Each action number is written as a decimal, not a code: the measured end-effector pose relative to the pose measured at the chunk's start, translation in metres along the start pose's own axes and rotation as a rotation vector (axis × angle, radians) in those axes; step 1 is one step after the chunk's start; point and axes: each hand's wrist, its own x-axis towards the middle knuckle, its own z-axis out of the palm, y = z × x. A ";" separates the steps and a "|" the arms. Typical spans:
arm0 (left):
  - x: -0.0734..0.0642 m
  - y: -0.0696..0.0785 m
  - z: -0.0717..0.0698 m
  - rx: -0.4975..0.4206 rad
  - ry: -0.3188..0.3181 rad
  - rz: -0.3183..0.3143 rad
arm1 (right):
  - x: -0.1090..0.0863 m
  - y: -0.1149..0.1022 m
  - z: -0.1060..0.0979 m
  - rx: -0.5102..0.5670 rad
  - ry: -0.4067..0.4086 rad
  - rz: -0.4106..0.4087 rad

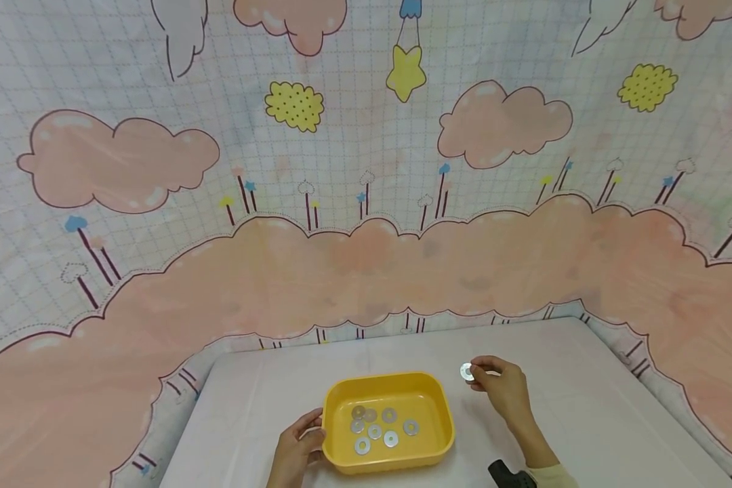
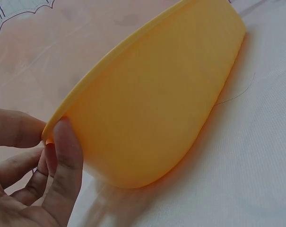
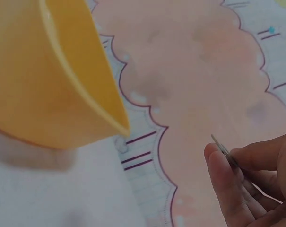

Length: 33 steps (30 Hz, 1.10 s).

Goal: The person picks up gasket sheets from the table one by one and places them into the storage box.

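Note:
A yellow plastic tray (image 1: 390,466) sits on the white table, with several silver washers (image 1: 375,432) lying flat on its floor. My left hand (image 1: 295,447) pinches the tray's left rim; in the left wrist view the thumb (image 2: 68,156) lies against the outer wall and a finger is at the rim. To the right of the tray, my right hand (image 1: 503,390) holds one more silver washer (image 1: 466,371) between thumb and fingertips. The right wrist view shows that washer edge-on as a thin disc (image 3: 221,146), apart from the tray wall (image 3: 29,85).
The white-covered table (image 1: 268,386) stretches around the tray. Behind it hangs a printed cloth (image 1: 366,271) with clouds and stars. A black wrist device (image 1: 511,474) is by the right forearm at the lower edge.

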 end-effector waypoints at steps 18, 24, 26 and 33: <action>-0.002 -0.001 -0.003 0.015 -0.011 0.016 | -0.019 -0.032 0.025 0.083 -0.028 -0.041; -0.002 -0.002 -0.004 0.005 -0.013 0.013 | -0.024 -0.034 0.041 0.093 -0.057 -0.044; -0.002 -0.002 -0.004 0.001 -0.012 0.010 | -0.026 -0.034 0.045 0.105 -0.062 -0.042; -0.004 -0.002 -0.004 0.000 -0.009 0.013 | -0.030 -0.034 0.058 0.142 -0.079 -0.036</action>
